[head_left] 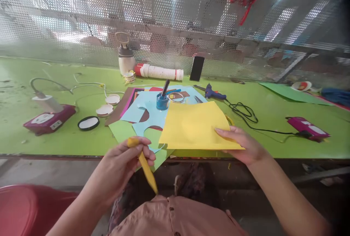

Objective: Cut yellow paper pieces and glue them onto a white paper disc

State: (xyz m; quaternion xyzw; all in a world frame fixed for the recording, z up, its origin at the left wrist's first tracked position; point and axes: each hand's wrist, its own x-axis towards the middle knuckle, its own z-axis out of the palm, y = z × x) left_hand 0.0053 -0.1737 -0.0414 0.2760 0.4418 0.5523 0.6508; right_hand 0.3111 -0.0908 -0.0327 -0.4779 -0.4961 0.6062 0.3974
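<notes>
The worktop (68, 143) gave passage at near left; a purple box (50, 122) stood beyond, and yellow paper (193, 126) blocked the near middle.

Glue gun (214, 92) on green table (276, 113)

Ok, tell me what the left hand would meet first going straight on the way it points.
Probably the left edge of the yellow sheet in the right hand. The left hand points forward and rightward; the pale blue paper there seems to lie lower, but depth is unclear.
</notes>
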